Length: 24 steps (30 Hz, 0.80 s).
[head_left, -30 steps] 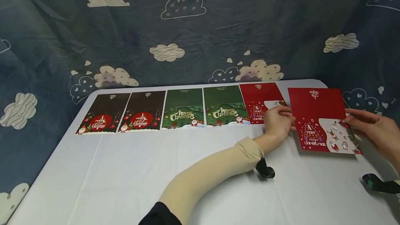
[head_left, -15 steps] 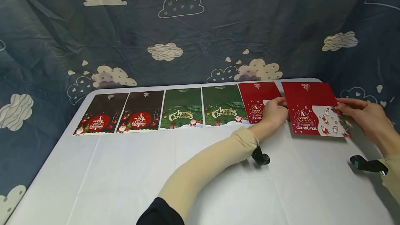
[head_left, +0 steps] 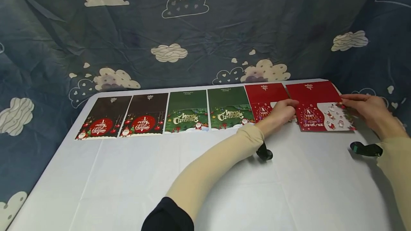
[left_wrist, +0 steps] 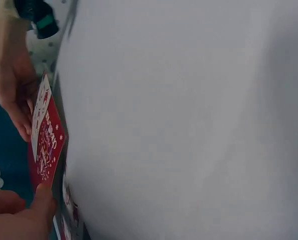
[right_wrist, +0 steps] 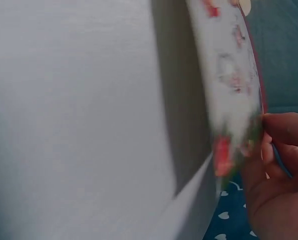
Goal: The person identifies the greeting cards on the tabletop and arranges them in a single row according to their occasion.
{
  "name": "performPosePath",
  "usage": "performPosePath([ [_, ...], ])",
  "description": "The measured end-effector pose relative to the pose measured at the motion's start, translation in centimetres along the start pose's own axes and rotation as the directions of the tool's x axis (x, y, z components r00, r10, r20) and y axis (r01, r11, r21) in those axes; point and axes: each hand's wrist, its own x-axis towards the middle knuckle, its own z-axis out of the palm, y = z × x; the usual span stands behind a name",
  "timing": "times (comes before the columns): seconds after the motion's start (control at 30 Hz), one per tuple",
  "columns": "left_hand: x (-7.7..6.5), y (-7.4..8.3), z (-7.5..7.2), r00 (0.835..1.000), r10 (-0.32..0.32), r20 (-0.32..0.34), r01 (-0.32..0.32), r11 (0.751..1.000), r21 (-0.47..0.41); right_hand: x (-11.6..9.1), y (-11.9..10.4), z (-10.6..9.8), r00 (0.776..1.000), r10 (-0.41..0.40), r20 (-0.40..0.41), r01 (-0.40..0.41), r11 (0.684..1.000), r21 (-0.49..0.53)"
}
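A red Christmas card (head_left: 313,95) is held up at the right end of a row of cards, tilted slightly above the white tabletop. My left hand (head_left: 281,112) pinches its left edge, partly covering the neighbouring red card (head_left: 266,93). On the opposite edge, my right hand (head_left: 369,111) grips the card between thumb and fingers. In the left wrist view, the left thumb (left_wrist: 42,205) lies against the card's edge. The right wrist view shows the card's white patterned panel (right_wrist: 231,75), blurred, with its shadow on the cloth below.
Two green cards (head_left: 187,101) and two dark brown cards (head_left: 109,106) lie in line to the left along the table's back edge. The white tablecloth (head_left: 128,181) spreads in front. Behind hangs a blue cloth (head_left: 135,27) with clouds. Black wrist devices (head_left: 366,149) hang under both wrists.
Both hands have carried the red card away from me and slightly left, lowering it toward the back edge beside the other red card. The row of cards has stayed put.
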Motion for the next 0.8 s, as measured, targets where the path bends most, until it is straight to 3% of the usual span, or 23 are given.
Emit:
performPosePath([
  [0.17,0.5,-0.1,0.0,0.999,0.034,0.043,-0.036,0.998,0.046,0.5,-0.5,-0.5,0.997,0.034,0.075,-0.040,0.996,0.085],
  [0.43,1.5,-0.3,-0.1,1.000,0.017,0.016,-0.016,0.999,-0.044,0.7,-0.7,-0.4,0.989,0.035,0.140,-0.050,0.994,0.102],
  [0.63,2.1,-0.3,0.0,0.999,-0.034,0.037,0.036,0.998,-0.048,0.9,-0.8,-0.1,0.988,0.038,0.150,-0.046,0.997,0.055],
  [0.8,2.6,-0.1,-0.2,0.990,-0.079,0.115,0.090,0.992,-0.092,1.2,-1.2,-0.4,0.980,0.019,0.196,-0.037,0.995,0.088],
])
